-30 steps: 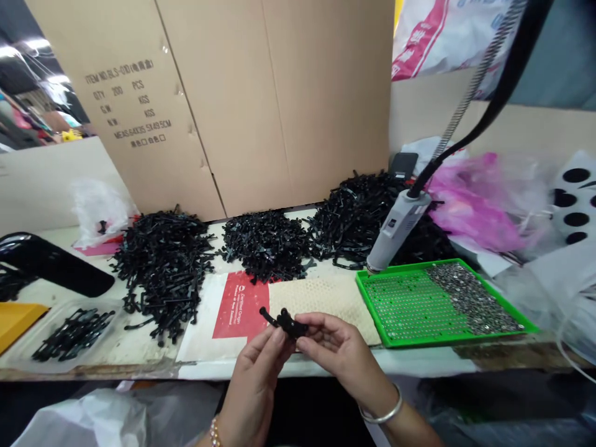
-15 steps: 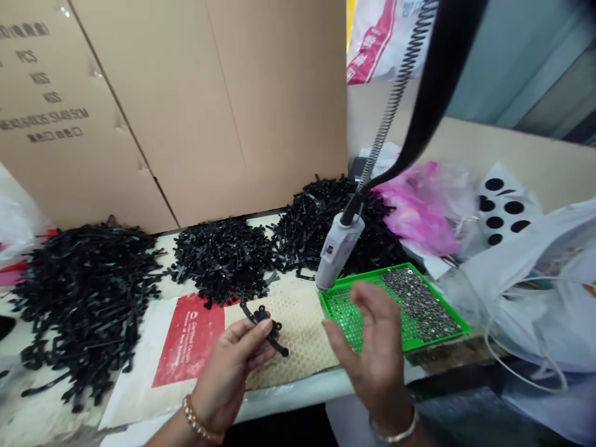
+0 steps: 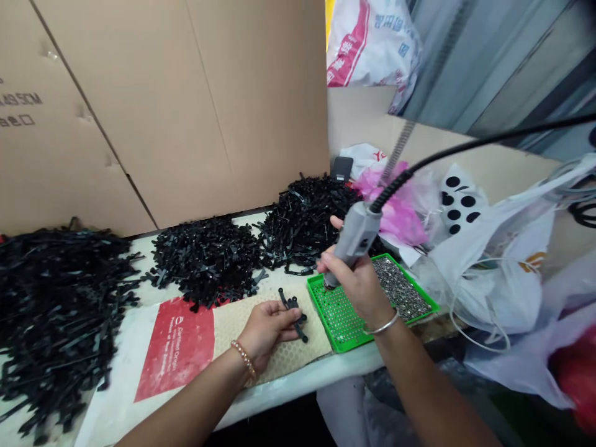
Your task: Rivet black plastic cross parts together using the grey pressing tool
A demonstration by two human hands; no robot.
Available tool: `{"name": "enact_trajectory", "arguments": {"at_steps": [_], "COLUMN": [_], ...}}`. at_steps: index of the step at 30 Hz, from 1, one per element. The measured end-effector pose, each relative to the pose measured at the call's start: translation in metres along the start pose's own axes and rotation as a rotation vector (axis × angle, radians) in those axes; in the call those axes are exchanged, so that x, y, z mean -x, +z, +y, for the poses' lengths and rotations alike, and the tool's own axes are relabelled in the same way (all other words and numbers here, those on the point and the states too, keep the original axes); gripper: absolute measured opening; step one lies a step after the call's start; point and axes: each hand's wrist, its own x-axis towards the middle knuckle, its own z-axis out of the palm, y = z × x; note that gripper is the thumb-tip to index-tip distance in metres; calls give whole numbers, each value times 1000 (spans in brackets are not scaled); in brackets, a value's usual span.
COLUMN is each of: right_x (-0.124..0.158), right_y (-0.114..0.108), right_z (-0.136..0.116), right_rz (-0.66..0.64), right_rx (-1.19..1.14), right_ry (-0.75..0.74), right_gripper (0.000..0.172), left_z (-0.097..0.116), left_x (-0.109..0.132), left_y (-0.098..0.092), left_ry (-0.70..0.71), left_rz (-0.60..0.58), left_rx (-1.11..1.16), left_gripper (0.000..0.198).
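My left hand (image 3: 272,326) pinches a small black plastic part (image 3: 294,304) with slim arms and round ends, above the tan honeycomb-patterned mat (image 3: 284,360). My right hand (image 3: 356,279) is wrapped round a grey electric screwdriver (image 3: 356,233), which hangs from a spring and a black cable. The screwdriver's tip points down over the green tray (image 3: 342,344). Small metal screws stand in the tray's holes, and a loose heap of screws (image 3: 400,285) covers its right side. Fingers of my right hand are partly hidden behind the tool.
Heaps of black parts lie at the left (image 3: 60,310), in the middle (image 3: 209,254) and at the back (image 3: 307,217). A tall cardboard box (image 3: 162,112) stands behind them. White plastic bags (image 3: 493,261) crowd the right side, with a loose white cord (image 3: 484,341).
My right hand went from open above the green tray to gripping the screwdriver. My left hand moved slightly right, still holding the black part. The view shifted to the right.
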Motion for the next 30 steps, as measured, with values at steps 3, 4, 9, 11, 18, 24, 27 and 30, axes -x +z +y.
{"name": "enact_trajectory", "arguments": {"at_steps": [3,4,9,11,18,24,27,30], "right_x": [15,20,35,36,34,35,34,34], "right_y": [-5,-5,2,4,3,2,1,0], "right_z": [24,32,48,47,48,49,49,49], "right_rz": [145,166,158,127,84,55,51,54], "right_rx": [-130,-168,-259,-271,-256,-248,-245,-258], "right_ry": [29,41,39,34,32,38,32,28], "right_gripper": [38,33,22,21,20,19,18,17], "left_z": [-3,-3,0,1,0,1,0,-2], "left_x": [-2,-2,-1,-1,-3,-5,-6,-6], "left_y": [-1,-2,-1,-1,2,8,8,6], "left_ry": [-4,-9,-35,-34,-42,-58,-58,-53], "left_rz": [2,3,-9,-7,4,-4,7,3], "left_rx": [-33,-41,-72,-80,-84,-78,-75,-84], "left_gripper": [20,20,12,10,9,15,16,12]}}
